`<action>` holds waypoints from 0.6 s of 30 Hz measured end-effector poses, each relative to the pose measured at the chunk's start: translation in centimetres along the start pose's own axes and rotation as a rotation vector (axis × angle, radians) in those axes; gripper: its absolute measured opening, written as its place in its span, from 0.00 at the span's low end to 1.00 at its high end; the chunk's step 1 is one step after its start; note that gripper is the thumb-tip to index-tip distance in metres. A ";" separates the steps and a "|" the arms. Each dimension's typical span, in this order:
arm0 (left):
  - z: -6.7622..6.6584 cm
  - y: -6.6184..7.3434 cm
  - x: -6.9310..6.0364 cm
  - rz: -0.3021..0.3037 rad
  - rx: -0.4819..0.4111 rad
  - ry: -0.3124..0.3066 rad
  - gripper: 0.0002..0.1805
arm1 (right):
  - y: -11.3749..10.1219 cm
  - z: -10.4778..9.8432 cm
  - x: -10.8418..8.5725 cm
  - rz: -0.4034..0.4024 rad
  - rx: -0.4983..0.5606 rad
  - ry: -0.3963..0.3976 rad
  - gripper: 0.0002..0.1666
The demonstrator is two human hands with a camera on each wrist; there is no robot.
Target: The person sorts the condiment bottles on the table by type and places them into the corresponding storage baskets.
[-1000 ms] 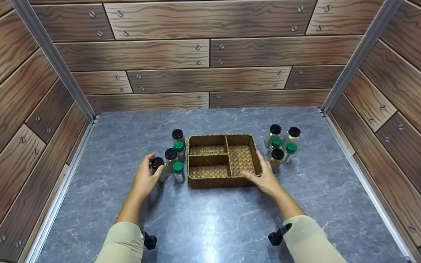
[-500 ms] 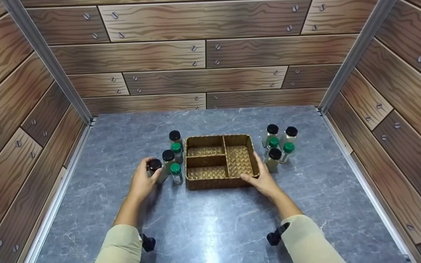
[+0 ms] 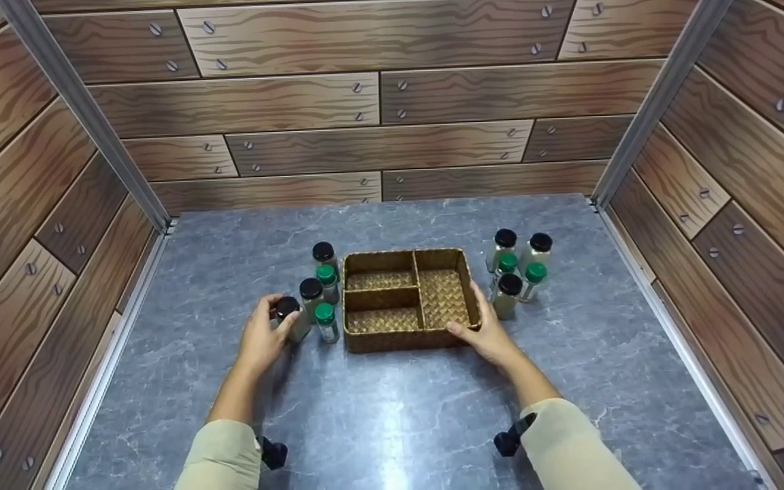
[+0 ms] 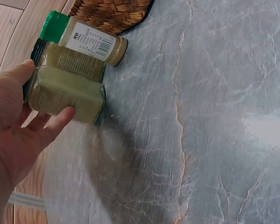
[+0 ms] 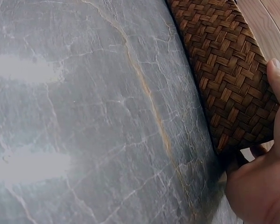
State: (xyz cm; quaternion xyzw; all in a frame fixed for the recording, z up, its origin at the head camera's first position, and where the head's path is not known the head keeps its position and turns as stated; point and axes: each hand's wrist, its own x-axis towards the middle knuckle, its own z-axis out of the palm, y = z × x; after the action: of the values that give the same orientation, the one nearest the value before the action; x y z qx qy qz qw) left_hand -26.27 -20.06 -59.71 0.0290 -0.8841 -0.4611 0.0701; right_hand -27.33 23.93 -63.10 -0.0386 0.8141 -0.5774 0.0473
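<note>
On the left in the head view, my left hand (image 3: 260, 338) holds a black-capped spice jar (image 3: 297, 328), thumb and fingers on either side near the cap. The left wrist view shows that clear, angular jar (image 4: 67, 93) filled with greenish-tan powder, beside a green-capped spice jar (image 4: 91, 39). At centre lies a brown woven basket (image 3: 399, 342) with three compartments. My right hand (image 3: 493, 337) grips its front right corner, the thumb over the rim and the fingers along the right side. The basket's woven wall (image 5: 224, 70) fills the upper right of the right wrist view.
Several jars stand left of the basket, including a green-capped one (image 3: 327, 324) and a black-capped one (image 3: 323, 254). Another group, with a black-capped jar (image 3: 507, 299) in front, stands at the right. Wood-patterned walls (image 3: 378, 99) enclose the grey marbled table (image 3: 337, 422).
The head view has shifted slightly, so everything sits a little further left in it. Both hands keep their holds on the jar and the basket, with hardly any movement.
</note>
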 end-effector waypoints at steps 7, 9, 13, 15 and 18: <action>-0.6 0.0 -0.1 0.033 -0.009 -0.003 0.27 | 0.1 0.1 0.0 0.007 0.023 0.001 0.63; -0.7 -0.1 -0.2 0.042 -0.010 -0.006 0.27 | 0.1 0.1 0.0 0.003 0.031 -0.001 0.62; -0.8 -0.1 -0.2 0.053 -0.009 -0.014 0.27 | 0.1 0.0 -0.1 0.000 0.029 -0.005 0.63; -0.9 -0.1 -0.3 0.052 -0.005 -0.020 0.27 | 0.0 0.0 -0.1 0.000 0.032 -0.006 0.63; -1.0 0.0 -0.3 0.032 0.002 -0.036 0.29 | 0.1 -0.1 -0.1 -0.003 0.034 -0.002 0.64</action>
State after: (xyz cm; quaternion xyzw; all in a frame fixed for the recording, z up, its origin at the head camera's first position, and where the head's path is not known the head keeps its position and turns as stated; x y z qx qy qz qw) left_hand -25.80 -20.82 -59.21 0.0068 -0.8861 -0.4594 0.0616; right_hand -27.29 24.02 -63.14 -0.0395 0.8042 -0.5911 0.0480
